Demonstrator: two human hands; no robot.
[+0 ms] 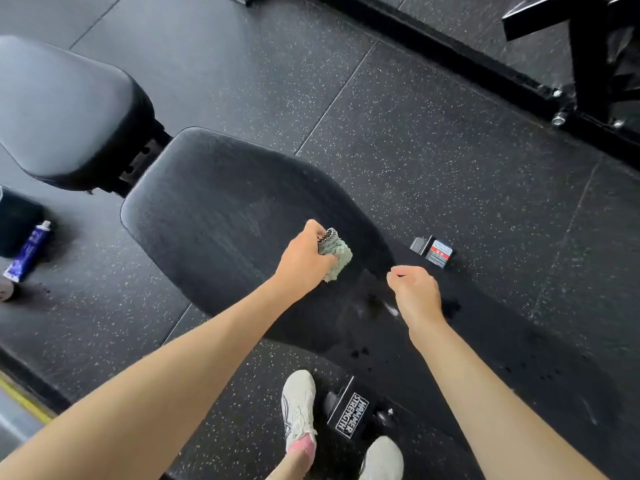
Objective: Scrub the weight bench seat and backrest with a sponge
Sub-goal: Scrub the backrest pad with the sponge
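Observation:
The black weight bench lies across the view. Its smaller seat pad (pixel 69 109) is at the upper left, and the long backrest pad (pixel 214 209) runs toward the lower right, with wet patches near my hands. My left hand (pixel 304 258) grips a pale green sponge (pixel 335 254) with a grey mesh side and holds it against the backrest surface. Just to the right, my right hand (pixel 415 292) hovers over the pad's right edge, fingers loosely curled and holding nothing.
A blue tube (pixel 29 251) lies on the speckled rubber floor at the left beside a dark container (pixel 17 220). A small grey-and-red block (pixel 433 252) sits right of the bench. A black rack frame (pixel 571 81) crosses the upper right. My white shoes (pixel 299 407) stand by the bench foot.

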